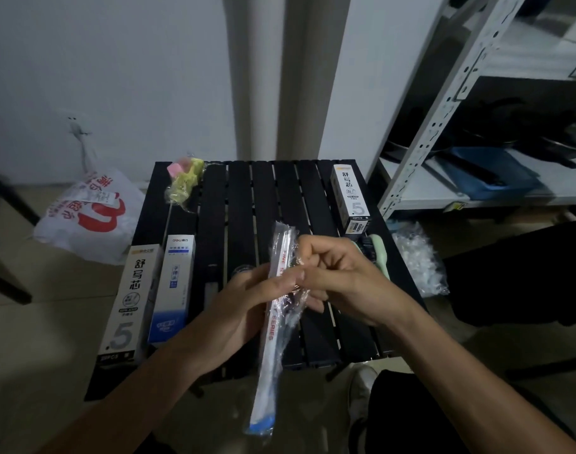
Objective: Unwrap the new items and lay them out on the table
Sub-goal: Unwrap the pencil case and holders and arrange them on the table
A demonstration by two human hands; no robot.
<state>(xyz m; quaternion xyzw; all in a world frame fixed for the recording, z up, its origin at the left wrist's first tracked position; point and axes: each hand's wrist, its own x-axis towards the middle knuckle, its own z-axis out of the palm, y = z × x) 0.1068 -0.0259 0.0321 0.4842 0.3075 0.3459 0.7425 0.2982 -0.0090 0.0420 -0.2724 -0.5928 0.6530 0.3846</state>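
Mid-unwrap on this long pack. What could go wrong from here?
1. The left hand holds the pack while the right hand pinches its film; the pack's lower end hangs past the near edge of the table, so loosened contents may drop to the floor.
2. The table has gaps between slats; thin items could slip through.
3. The box at the left edge sits close to the left forearm and could get knocked off.

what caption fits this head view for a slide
Left hand holds a long wrapped packet while right hand pinches its clear wrap, above a black table.
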